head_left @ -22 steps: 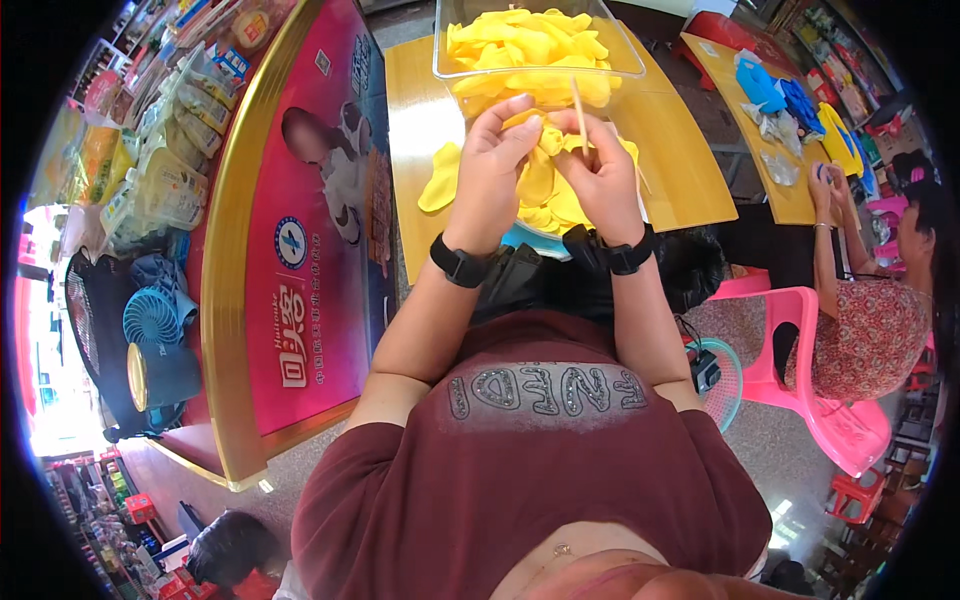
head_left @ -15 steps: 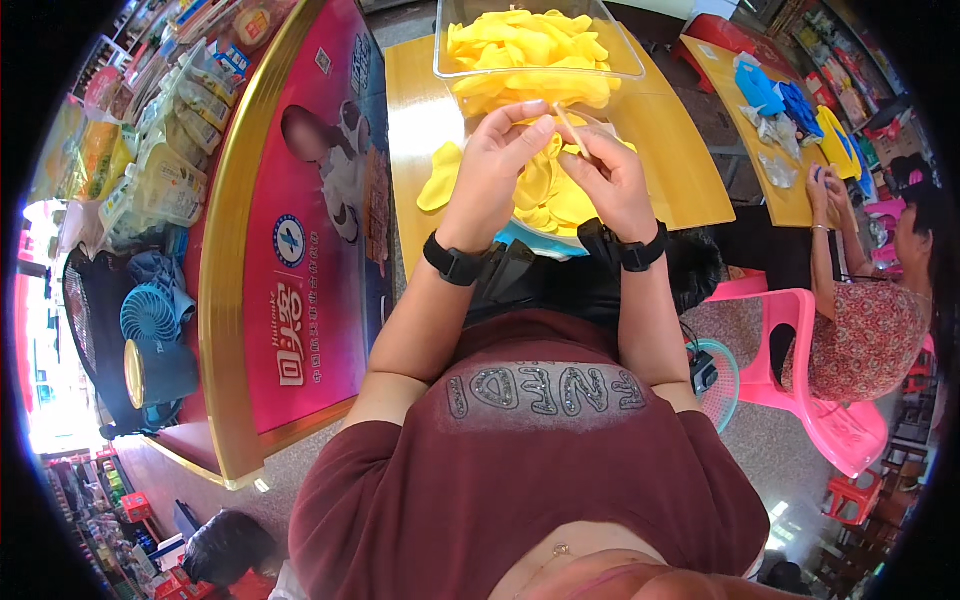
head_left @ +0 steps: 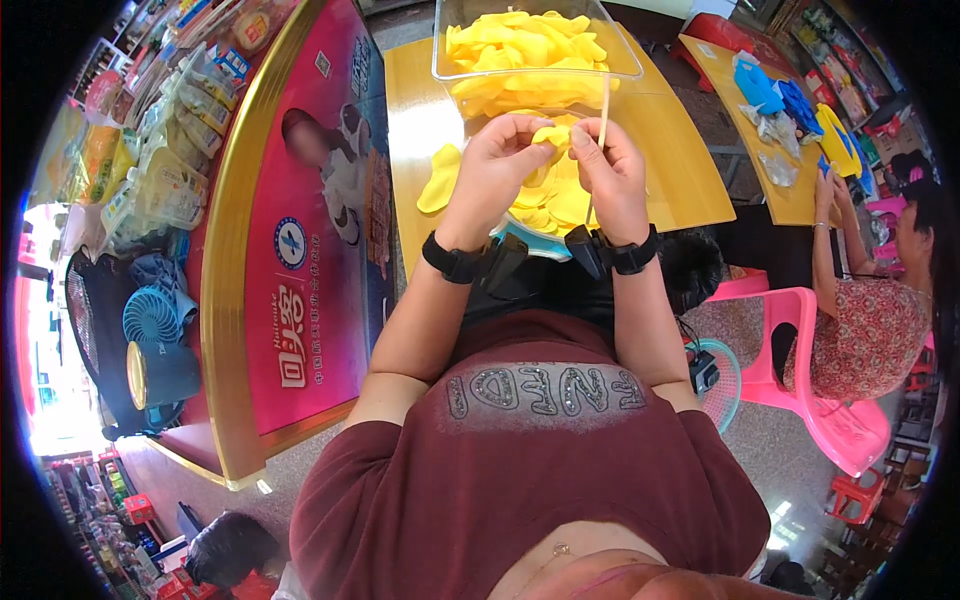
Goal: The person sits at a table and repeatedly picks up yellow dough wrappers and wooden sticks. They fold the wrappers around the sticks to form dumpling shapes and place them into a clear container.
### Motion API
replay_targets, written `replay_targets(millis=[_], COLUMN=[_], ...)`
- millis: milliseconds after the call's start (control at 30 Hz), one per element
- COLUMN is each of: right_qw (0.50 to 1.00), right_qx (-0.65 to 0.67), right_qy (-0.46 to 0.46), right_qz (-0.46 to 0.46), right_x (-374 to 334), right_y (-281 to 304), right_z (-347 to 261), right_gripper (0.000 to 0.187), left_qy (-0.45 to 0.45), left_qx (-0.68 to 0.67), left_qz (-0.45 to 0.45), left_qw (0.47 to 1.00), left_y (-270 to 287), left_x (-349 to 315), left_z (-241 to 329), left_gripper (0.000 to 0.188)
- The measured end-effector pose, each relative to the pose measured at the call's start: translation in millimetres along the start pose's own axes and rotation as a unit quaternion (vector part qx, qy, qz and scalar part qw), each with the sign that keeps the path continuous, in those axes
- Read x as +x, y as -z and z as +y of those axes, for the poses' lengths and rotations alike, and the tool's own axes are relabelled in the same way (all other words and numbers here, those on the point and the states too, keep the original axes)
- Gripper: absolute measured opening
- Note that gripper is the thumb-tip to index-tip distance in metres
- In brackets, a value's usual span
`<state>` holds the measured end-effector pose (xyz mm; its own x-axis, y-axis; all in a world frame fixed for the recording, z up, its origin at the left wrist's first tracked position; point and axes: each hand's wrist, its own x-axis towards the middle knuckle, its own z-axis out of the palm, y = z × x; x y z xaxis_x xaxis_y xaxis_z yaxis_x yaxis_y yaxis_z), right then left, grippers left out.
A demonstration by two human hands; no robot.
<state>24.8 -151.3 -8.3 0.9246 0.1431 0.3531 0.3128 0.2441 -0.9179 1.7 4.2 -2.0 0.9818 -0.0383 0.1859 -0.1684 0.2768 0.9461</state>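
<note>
My left hand (head_left: 500, 165) pinches one side of a small, soft yellow piece (head_left: 552, 136), fingers closed on it. On its other side, the fingertips of my right hand (head_left: 615, 178) grip the same piece. A thin wooden stick (head_left: 605, 98) is held in my right hand as well, standing nearly upright and sticking out above and below the fingers. Under my hands sits a light blue basin (head_left: 538, 243) full of flat, rounded yellow pieces (head_left: 545, 212). My fingers partly hide the held piece. Both wrists wear black straps.
Ahead on the wooden table (head_left: 412, 90) stands a clear bin (head_left: 630, 70) heaped with yellow pieces. A loose yellow piece (head_left: 440, 180) lies left. A pink-red counter panel (head_left: 285, 200) borders my left. At right, a co-worker (head_left: 860, 320) handles something blue beside a pink chair (head_left: 800, 385).
The stick has swung from slanting between my hands to upright within my right hand. Both hands' fingertips now hold a yellow piece. The co-worker's hands have moved slightly.
</note>
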Motion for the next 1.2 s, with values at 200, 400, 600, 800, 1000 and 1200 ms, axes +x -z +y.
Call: replay_targets(millis=[200, 400, 600, 800, 1000, 1200], right_qw=[0.978, 0.991, 0.994, 0.993, 0.987, 0.982], right_qx=[-0.162, -0.118, -0.074, 0.109, 0.150, 0.165], right_qy=[0.127, 0.054, 0.015, -0.048, -0.046, -0.054], right_qz=[-0.030, -0.015, -0.079, -0.007, 0.042, 0.072], right_x=[3, -7, -20, -13, -4, -1], right_y=[-1, -16, -32, -20, -8, -11], right_z=[3, 11, 9, -2, 0, -2], right_gripper=[0.014, 0.014, 0.014, 0.011, 0.013, 0.015], left_qy=[-0.048, -0.234, -0.109, -0.231, -0.051, 0.071], left_qx=[0.040, 0.423, 0.013, 0.147, -0.130, -0.319], left_qz=[0.020, 0.109, 0.121, 0.169, 0.082, 0.022], left_qw=[0.998, 0.869, 0.987, 0.947, 0.987, 0.945], left_y=[-3, 5, 27, 9, -19, -13], left_x=[1, 4, 25, 13, -5, -12], left_z=[-7, -7, -50, -36, -7, 7], left_gripper=[0.016, 0.009, 0.021, 0.037, 0.031, 0.022])
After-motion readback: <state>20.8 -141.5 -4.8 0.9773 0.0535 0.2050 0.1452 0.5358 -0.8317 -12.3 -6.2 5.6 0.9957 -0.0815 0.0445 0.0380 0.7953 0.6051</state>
